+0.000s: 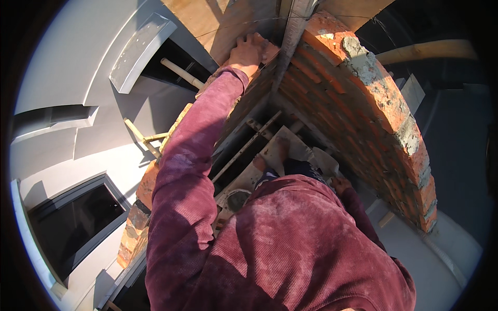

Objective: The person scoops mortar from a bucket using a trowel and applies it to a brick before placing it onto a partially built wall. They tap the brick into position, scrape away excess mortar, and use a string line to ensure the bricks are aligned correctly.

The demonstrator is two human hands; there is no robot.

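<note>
My left arm reaches forward, and my left hand [246,53] is closed over a red brick [268,50] at the far end of the left brick wall [262,78], close to the corner. Low on my right side, my right hand [341,184] is closed around the end of a trowel [326,161], whose pale grey blade points forward. Its handle is mostly hidden by the fingers. Below me a round bucket [238,199] with grey mortar in it shows partly beside my body.
A second brick wall [358,98] with mortar along its top runs on the right. An upright metal post [295,31] and a thin string [228,23] stand at the corner. My bare feet rest on a plank [288,147] over a gap. Bamboo poles [181,72] jut out left.
</note>
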